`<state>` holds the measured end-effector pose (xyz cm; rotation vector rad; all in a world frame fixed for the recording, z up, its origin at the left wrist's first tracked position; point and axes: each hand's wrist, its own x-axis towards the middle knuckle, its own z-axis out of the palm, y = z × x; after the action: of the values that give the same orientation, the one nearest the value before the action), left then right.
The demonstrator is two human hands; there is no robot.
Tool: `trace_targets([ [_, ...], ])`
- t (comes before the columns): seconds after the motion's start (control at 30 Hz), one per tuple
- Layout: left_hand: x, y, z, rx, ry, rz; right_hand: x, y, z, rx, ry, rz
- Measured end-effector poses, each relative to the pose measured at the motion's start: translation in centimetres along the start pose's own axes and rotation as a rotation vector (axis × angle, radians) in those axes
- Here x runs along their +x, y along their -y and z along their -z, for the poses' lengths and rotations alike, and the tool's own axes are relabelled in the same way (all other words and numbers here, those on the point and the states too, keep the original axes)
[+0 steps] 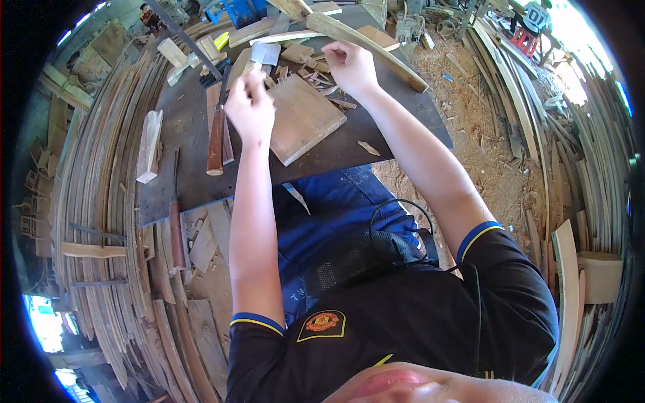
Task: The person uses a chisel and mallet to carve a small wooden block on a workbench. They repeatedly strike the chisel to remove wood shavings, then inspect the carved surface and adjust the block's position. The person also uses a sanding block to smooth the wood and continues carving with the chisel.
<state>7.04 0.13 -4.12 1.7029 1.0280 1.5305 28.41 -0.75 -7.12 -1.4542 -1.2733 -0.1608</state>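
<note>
My left hand (251, 111) is over the dark worktable (329, 160), with its fingers curled. Just beyond its fingertips is a broad grey metal blade (266, 54); I cannot tell whether the hand holds it. On the right, my right hand (351, 67) is closed above wood chips, and anything inside the fingers is hidden. A thick flat wooden board (306, 121) lies between my forearms. Beside my left wrist rests a tool with a brown wooden handle (215, 144). Another long tool with a reddish handle (176, 232) overhangs the table's near left edge.
A squared wooden block (150, 144) stands on the table's left. Across the back lie offcuts and a long wooden bar (376, 57). Long planks are stacked at left (101, 181) and right (591, 154). Sawdust covers the floor (463, 101). A person (534, 17) is far right.
</note>
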Motion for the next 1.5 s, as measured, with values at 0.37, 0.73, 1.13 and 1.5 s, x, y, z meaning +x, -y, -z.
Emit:
trace_targets([
  [0.37,-2.8,3.2,3.3,0.374,-0.045,-0.299,-0.8,-0.1,0.8,-0.613,0.409,-0.199],
  [0.73,-3.8,4.5,2.7,0.620,0.120,-0.223,0.5,-0.4,1.4,-0.091,0.282,-0.035],
  [1.13,-3.7,4.6,2.7,0.764,0.282,-0.318,3.0,-6.7,4.3,-0.954,0.018,0.256],
  [1.5,-7.1,-0.7,3.5,0.375,0.450,-0.550,4.3,-0.9,5.9,-0.622,0.379,-0.214],
])
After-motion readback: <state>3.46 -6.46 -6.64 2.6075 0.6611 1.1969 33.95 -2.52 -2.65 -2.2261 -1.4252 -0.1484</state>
